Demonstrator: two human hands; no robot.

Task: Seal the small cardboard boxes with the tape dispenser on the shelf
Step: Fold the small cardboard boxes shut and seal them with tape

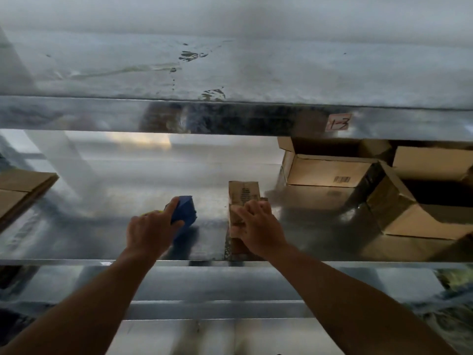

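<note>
Two bare arms (84, 311) reach forward over the front edge of a shiny metal shelf (102, 234). It is smooth, flat and grey, and things show in it like in a mirror.

The left hand (147, 233) holds the tape dispenser (185, 210), a blue, hard, chunky thing with a bit of yellow by the knuckles. Its fingers wrap round it and one finger lies straight along the top.

Just to the right of that hand, the right hand (258, 226) grips the small box (243, 198). This one is brown cardboard, thin and long, with dark print on top. The fingers curl over its top, and it sits on the metal.

Left of the left hand lies flat cardboard (23, 190). Right of the right hand and farther back sit two bigger open boxes (330, 172), rough and brown. Above them, a paper label (338, 122) reads 1-3 on the metal edge of the dull, scuffed upper shelf (230, 73).
</note>
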